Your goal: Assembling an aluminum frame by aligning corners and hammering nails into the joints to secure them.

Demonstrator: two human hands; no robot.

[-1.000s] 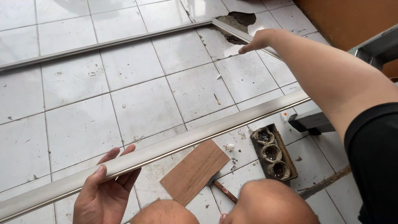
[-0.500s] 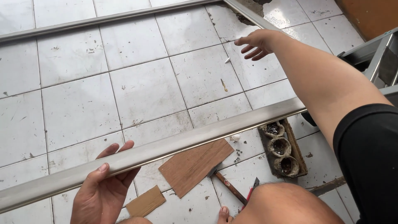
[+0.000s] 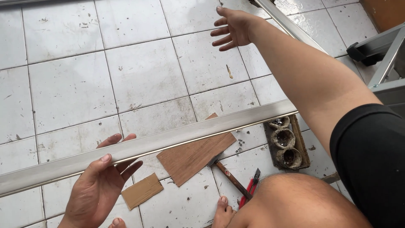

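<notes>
Nearest, bare knee [image 3: 295,200] and toes at the bottom edge, on white tiled floor [image 3: 147,71]. Just beside, hammer [image 3: 228,175] and red-handled cutter [image 3: 249,188] lying on the tiles. Left hand [image 3: 99,185] low at the left, curled loosely around long silver metal strip [image 3: 168,141], thumb on its near face, fingers behind it. Strip running slantwise from the left edge to the right arm. Beneath it, brown plywood piece [image 3: 194,154] flat on the floor; smaller cardboard scrap [image 3: 141,191] near the left hand. Further right, tray with three round cups [image 3: 284,141]. Farthest, right hand [image 3: 232,27] stretched out, fingers spread wide, holding nothing, near second metal rail [image 3: 291,27] by the top edge.
</notes>
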